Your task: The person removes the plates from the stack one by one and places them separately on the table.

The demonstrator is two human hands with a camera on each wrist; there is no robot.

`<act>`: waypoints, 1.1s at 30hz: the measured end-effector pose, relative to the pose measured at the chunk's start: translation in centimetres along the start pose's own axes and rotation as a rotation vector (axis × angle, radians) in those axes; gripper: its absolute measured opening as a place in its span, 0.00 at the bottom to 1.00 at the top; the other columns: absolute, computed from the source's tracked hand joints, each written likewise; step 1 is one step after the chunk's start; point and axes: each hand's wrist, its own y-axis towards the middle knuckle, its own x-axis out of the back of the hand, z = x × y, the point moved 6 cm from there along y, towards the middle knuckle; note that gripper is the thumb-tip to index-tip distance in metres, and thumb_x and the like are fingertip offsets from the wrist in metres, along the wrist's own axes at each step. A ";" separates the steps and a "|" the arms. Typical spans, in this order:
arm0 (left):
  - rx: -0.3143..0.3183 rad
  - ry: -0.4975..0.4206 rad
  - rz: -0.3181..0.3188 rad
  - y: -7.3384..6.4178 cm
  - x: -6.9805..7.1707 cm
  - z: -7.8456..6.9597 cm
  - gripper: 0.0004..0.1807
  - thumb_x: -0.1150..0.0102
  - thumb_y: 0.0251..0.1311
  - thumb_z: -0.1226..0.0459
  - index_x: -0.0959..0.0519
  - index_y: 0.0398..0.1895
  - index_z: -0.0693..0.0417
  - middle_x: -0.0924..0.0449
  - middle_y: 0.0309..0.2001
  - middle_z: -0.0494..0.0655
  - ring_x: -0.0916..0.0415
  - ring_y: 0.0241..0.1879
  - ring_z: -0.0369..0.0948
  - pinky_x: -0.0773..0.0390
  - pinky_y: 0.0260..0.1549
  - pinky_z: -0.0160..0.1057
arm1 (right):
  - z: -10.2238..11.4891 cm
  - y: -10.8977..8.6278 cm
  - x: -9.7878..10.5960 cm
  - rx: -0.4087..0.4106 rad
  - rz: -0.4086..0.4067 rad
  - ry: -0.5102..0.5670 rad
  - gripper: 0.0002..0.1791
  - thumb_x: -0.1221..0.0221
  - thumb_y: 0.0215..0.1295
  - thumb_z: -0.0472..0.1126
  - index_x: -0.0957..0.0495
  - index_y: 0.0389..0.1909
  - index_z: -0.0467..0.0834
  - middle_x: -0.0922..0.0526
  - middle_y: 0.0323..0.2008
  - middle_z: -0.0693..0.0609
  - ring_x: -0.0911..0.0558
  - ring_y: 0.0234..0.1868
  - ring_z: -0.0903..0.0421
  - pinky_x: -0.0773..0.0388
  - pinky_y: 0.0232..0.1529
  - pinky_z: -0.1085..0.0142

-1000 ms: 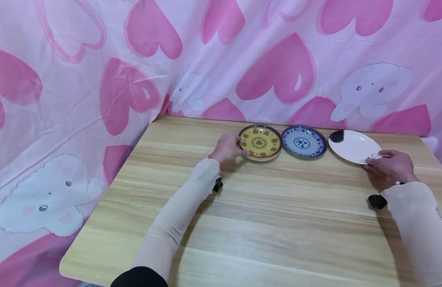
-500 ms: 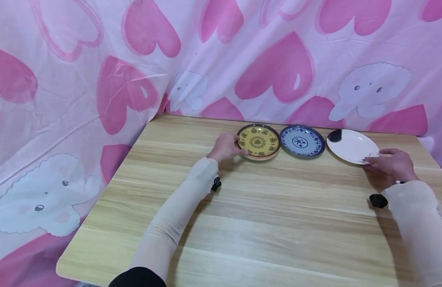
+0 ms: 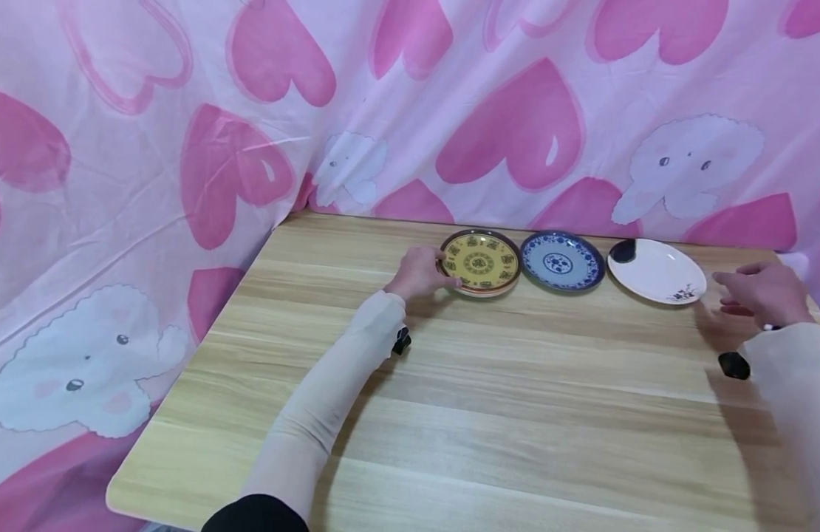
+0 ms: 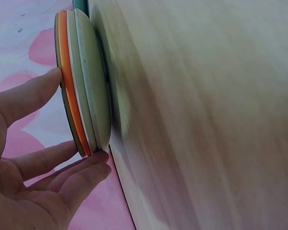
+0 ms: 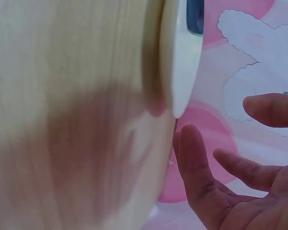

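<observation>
A yellow plate [image 3: 480, 262] with dark motifs tops a small stack of plates on the table. The stack's edge shows orange and cream rims [image 4: 76, 81] in the left wrist view. My left hand [image 3: 419, 274] holds the stack at its left side, thumb on the front rim and fingers round the far side. Right of it lie a blue-and-white plate [image 3: 562, 261] and a white plate [image 3: 656, 271] with a black patch and a small floral print. My right hand [image 3: 764, 292] is just right of the white plate, apart from it, with fingers spread and nothing held.
The wooden table [image 3: 450, 414] runs from the plates toward me. Behind and to the left hangs a pink curtain [image 3: 383, 111] with hearts and white puppy prints. The plates stand in a row near the table's back edge.
My right hand has let go of the white plate's rim and moved off to the right. My left hand stays at the stack, and the plates keep their places.
</observation>
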 end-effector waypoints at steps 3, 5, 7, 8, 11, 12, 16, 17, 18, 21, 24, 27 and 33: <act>0.000 -0.012 -0.001 0.0 -0.1 -0.1 0.39 0.28 0.40 0.54 0.30 0.58 0.58 0.22 0.51 0.50 0.26 0.47 0.42 0.24 0.50 0.38 | 0.3 -0.3 0.5 0.014 -0.017 -0.048 0.51 0.54 0.59 0.66 0.54 0.66 0.27 0.20 0.31 0.35 0.16 0.24 0.52 0.27 0.26 0.59; -0.005 -0.011 -0.006 0.0 0.0 -0.1 0.38 0.28 0.40 0.54 0.29 0.57 0.58 0.22 0.48 0.49 0.26 0.45 0.41 0.24 0.49 0.37 | 0.8 -0.4 0.7 0.046 -0.031 -0.073 0.50 0.54 0.60 0.65 0.52 0.65 0.27 0.21 0.32 0.33 0.15 0.24 0.50 0.28 0.25 0.59; -0.013 -0.008 -0.010 0.1 0.0 -0.1 0.37 0.28 0.40 0.53 0.29 0.56 0.58 0.21 0.46 0.48 0.26 0.44 0.41 0.24 0.48 0.37 | 1.3 -0.6 0.8 0.084 -0.044 -0.125 0.48 0.55 0.61 0.64 0.50 0.64 0.26 0.20 0.33 0.31 0.16 0.26 0.47 0.29 0.26 0.58; -0.017 -0.006 -0.011 0.1 0.0 -0.1 0.37 0.28 0.40 0.53 0.29 0.55 0.57 0.21 0.45 0.48 0.26 0.44 0.41 0.24 0.47 0.37 | 1.7 -0.6 0.8 0.116 -0.059 -0.159 0.47 0.55 0.61 0.63 0.48 0.63 0.25 0.20 0.31 0.31 0.17 0.29 0.45 0.30 0.28 0.57; -0.021 -0.009 -0.018 0.1 0.0 0.0 0.36 0.27 0.39 0.53 0.28 0.53 0.57 0.21 0.44 0.48 0.26 0.43 0.42 0.24 0.49 0.38 | 2.9 -0.8 0.7 0.218 -0.115 -0.268 0.43 0.56 0.62 0.61 0.42 0.58 0.24 0.23 0.38 0.27 0.25 0.42 0.34 0.31 0.35 0.50; -0.021 -0.008 -0.017 0.1 0.0 0.1 0.35 0.27 0.39 0.53 0.28 0.53 0.57 0.21 0.44 0.48 0.26 0.44 0.42 0.24 0.49 0.39 | 3.3 -0.9 0.5 0.239 -0.124 -0.293 0.43 0.57 0.62 0.62 0.41 0.58 0.24 0.26 0.42 0.25 0.30 0.45 0.32 0.33 0.37 0.48; -0.024 0.012 -0.018 0.2 0.0 0.4 0.38 0.27 0.37 0.51 0.28 0.54 0.56 0.21 0.46 0.47 0.26 0.48 0.43 0.27 0.55 0.42 | 4.8 -1.2 -0.3 0.303 -0.127 -0.303 0.42 0.57 0.62 0.62 0.39 0.57 0.24 0.37 0.52 0.23 0.41 0.51 0.28 0.39 0.47 0.39; -0.028 0.020 -0.020 0.2 0.0 0.4 0.39 0.26 0.36 0.50 0.28 0.54 0.56 0.21 0.47 0.47 0.27 0.49 0.43 0.28 0.56 0.42 | 5.2 -1.3 -0.6 0.312 -0.116 -0.288 0.43 0.57 0.62 0.62 0.39 0.57 0.25 0.37 0.52 0.23 0.42 0.51 0.28 0.40 0.48 0.38; -0.030 0.023 -0.022 0.2 0.0 0.5 0.40 0.26 0.35 0.51 0.28 0.55 0.56 0.21 0.48 0.47 0.27 0.50 0.44 0.29 0.58 0.43 | 5.6 -1.4 -0.9 0.326 -0.111 -0.278 0.43 0.57 0.62 0.62 0.39 0.57 0.25 0.38 0.53 0.23 0.42 0.52 0.27 0.41 0.50 0.37; -0.031 0.025 -0.030 0.3 0.0 0.5 0.42 0.24 0.33 0.53 0.29 0.56 0.56 0.21 0.49 0.48 0.28 0.52 0.45 0.31 0.60 0.44 | 6.8 -1.7 -1.8 0.364 -0.110 -0.235 0.42 0.56 0.62 0.62 0.39 0.57 0.25 0.37 0.53 0.24 0.41 0.53 0.28 0.40 0.51 0.37; -0.027 0.032 -0.029 0.2 0.0 0.4 0.41 0.24 0.33 0.56 0.29 0.56 0.56 0.21 0.49 0.48 0.28 0.52 0.45 0.31 0.60 0.45 | 8.1 -1.8 -2.5 0.403 -0.114 -0.225 0.41 0.55 0.63 0.62 0.38 0.57 0.26 0.35 0.53 0.25 0.38 0.52 0.30 0.37 0.49 0.38; -0.027 0.047 -0.027 0.2 0.0 0.4 0.40 0.24 0.34 0.57 0.29 0.56 0.56 0.21 0.50 0.48 0.27 0.52 0.45 0.30 0.60 0.44 | 9.2 -1.8 -3.1 0.433 -0.109 -0.229 0.41 0.55 0.63 0.62 0.37 0.57 0.27 0.33 0.53 0.25 0.33 0.50 0.31 0.31 0.44 0.42; -0.033 0.049 -0.020 0.2 -0.2 0.4 0.39 0.25 0.36 0.59 0.29 0.56 0.56 0.22 0.51 0.48 0.27 0.53 0.45 0.30 0.60 0.44 | 11.3 -2.3 -4.5 0.452 -0.084 -0.184 0.44 0.54 0.61 0.64 0.42 0.62 0.30 0.33 0.54 0.24 0.22 0.41 0.35 0.24 0.37 0.50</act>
